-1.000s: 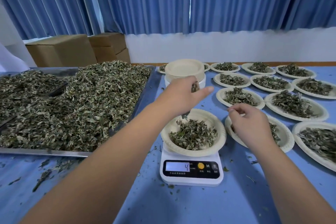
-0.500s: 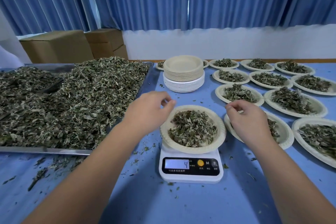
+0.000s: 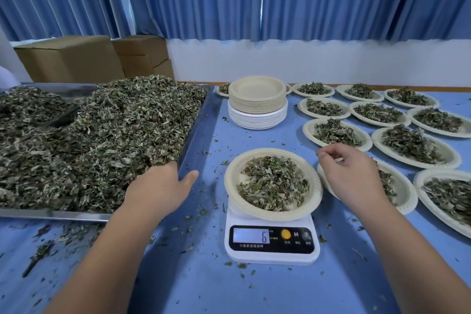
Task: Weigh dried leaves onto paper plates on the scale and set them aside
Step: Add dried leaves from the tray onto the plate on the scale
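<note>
So scale [image 3: 271, 245] reads 6, plate [image 3: 270, 152] likely light. Left hand [image 3: 160, 188] in tray [image 3: 196, 132] leaves [image 3: 102, 140] for more, grip hidden; right hand [image 3: 354, 176] fingertips bunched beside plate, pinch unclear.

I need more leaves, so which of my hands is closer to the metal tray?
Left. Your left hand is at the metal tray's near right corner, on the leaves. Your right hand is right of the scale, above a filled plate.

I count one scale [image 3: 271, 245], one tray [image 3: 196, 132] at nine o'clock, at least two boxes [image 3: 68, 58], one plate stack [image 3: 257, 102], and thirteen filled plates [image 3: 413, 145], mostly toward two o'clock.
</note>
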